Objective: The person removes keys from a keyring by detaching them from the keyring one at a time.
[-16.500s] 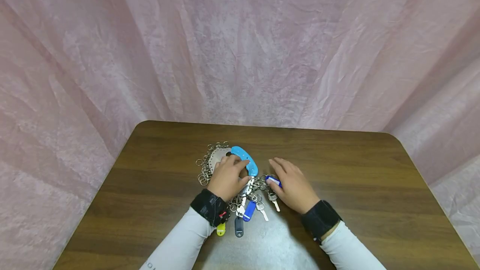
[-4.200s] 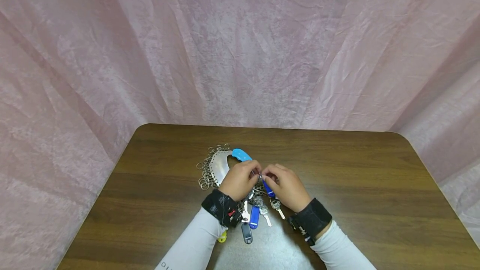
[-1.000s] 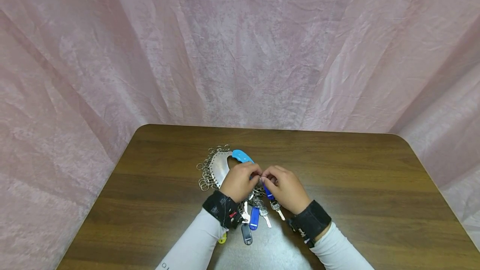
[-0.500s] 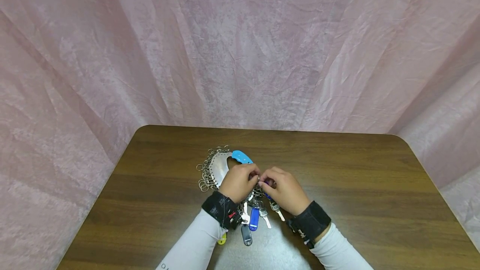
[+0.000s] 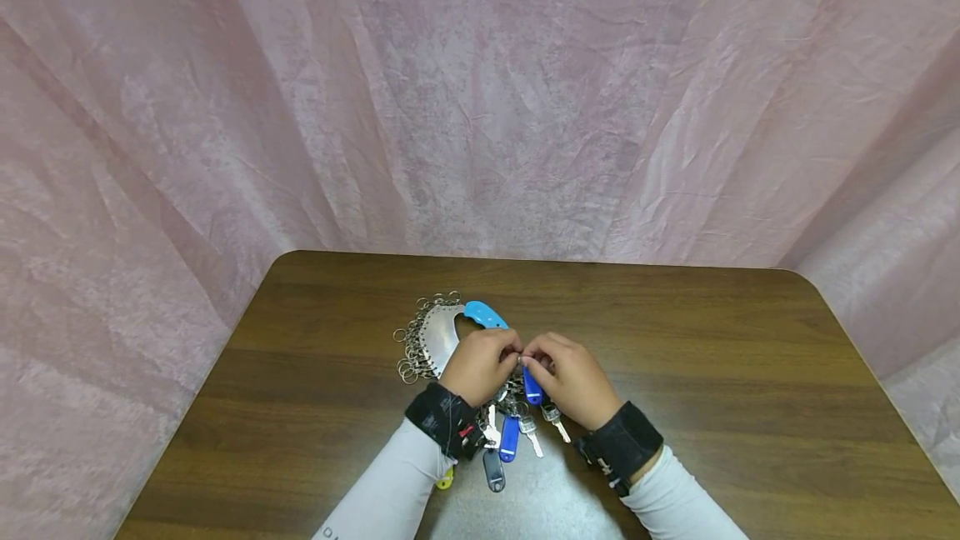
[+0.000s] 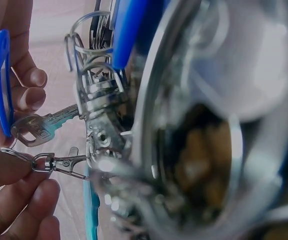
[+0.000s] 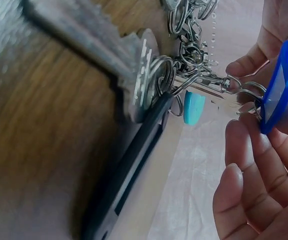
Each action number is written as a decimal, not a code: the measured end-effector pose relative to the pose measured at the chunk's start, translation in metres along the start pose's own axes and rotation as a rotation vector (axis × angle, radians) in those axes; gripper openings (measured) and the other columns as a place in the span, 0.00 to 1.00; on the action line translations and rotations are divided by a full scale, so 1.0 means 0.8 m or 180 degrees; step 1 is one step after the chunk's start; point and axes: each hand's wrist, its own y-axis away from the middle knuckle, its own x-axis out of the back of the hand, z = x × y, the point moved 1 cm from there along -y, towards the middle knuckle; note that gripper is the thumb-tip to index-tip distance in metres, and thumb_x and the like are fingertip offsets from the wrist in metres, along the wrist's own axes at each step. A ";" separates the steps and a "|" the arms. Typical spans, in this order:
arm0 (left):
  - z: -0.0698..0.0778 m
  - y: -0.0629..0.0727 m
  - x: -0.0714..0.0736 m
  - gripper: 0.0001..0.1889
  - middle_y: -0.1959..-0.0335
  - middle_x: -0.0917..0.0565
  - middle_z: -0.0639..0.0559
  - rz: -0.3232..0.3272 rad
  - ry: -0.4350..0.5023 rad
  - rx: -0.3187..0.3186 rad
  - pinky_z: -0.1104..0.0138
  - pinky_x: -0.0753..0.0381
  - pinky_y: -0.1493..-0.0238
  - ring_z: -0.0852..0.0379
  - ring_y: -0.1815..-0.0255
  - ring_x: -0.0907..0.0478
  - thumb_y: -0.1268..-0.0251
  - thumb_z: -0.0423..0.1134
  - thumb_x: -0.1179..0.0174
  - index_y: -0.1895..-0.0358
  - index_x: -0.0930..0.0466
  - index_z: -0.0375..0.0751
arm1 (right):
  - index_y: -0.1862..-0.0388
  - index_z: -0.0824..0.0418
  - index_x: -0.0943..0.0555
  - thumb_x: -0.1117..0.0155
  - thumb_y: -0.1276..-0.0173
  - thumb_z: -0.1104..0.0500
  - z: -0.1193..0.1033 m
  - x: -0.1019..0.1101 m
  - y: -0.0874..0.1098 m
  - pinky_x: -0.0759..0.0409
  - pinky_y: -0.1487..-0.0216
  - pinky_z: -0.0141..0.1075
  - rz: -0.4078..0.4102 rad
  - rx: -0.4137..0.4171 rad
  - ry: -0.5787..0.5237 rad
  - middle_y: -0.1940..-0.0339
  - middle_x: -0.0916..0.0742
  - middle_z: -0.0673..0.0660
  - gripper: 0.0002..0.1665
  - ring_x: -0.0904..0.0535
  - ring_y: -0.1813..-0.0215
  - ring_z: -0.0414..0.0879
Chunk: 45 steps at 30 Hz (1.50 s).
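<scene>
My left hand (image 5: 480, 367) and right hand (image 5: 576, 380) meet fingertip to fingertip over the pile of keys. Between them they pinch a small split key ring (image 6: 15, 154), which joins a swivel snap hook (image 6: 66, 164). A blue key tag (image 5: 532, 386) hangs beneath my right fingers, and a key (image 6: 41, 127) is close to it. The hook reaches to the crowded metal rings. Behind my left hand lies a flat curved metal plate (image 5: 438, 336) edged with many small rings, with a light-blue handle (image 5: 484, 314). The left hand covers part of the handle.
A second blue tag (image 5: 508, 440), a dark grey tag (image 5: 493, 471), a yellow tag (image 5: 446, 478) and loose-hanging keys (image 5: 531, 435) lie in front of the hands. All rest on a brown wooden table (image 5: 712, 373). A pink curtain (image 5: 480, 107) hangs behind it.
Long before, the hands were apart, the left beside the handle. They have come together at the ring. In the last half second the blue tag has swung into view below the right fingers.
</scene>
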 end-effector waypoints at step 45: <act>-0.001 0.000 -0.002 0.03 0.66 0.13 0.56 -0.0027 0.0056 0.0089 0.69 0.22 0.63 0.62 0.67 0.20 0.32 0.35 0.37 0.63 0.16 0.48 | 0.66 0.52 0.16 0.30 0.33 0.59 0.002 0.002 -0.001 0.25 0.66 0.27 0.0002 0.0099 0.0103 0.70 0.19 0.44 0.03 0.26 0.68 0.32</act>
